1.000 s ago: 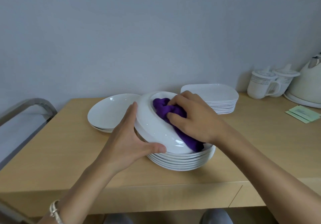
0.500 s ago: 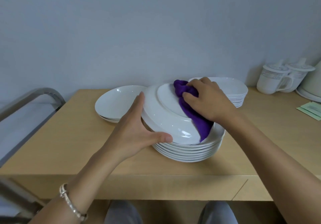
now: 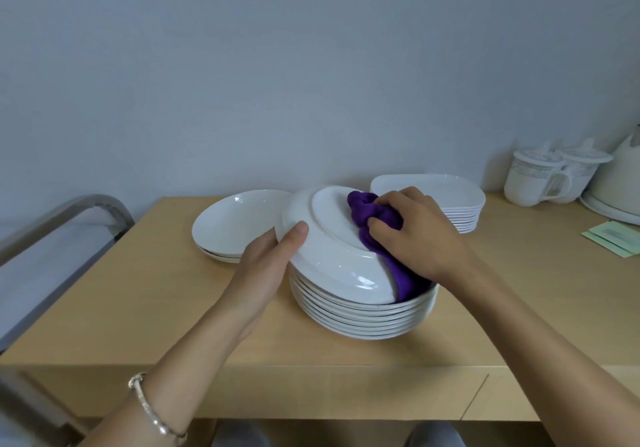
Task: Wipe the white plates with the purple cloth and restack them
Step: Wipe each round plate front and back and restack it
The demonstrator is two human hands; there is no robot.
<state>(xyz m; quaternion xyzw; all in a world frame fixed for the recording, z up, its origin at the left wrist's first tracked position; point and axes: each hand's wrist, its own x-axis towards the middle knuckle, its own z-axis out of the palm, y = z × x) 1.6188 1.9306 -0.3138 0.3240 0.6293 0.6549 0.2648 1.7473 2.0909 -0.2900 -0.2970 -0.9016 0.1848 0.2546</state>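
Right grip [image 3: 419, 235] clutches purple cloth [image 3: 363, 212] atop plate [image 3: 329, 245].

Tilted plate [image 3: 332, 238] atop stack [image 3: 363, 315]

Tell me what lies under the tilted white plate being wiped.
A stack of round white plates on the light wooden table; the tilted plate leans on its top one, and the end of the purple cloth hangs onto it. The top plate's inside is mostly covered.
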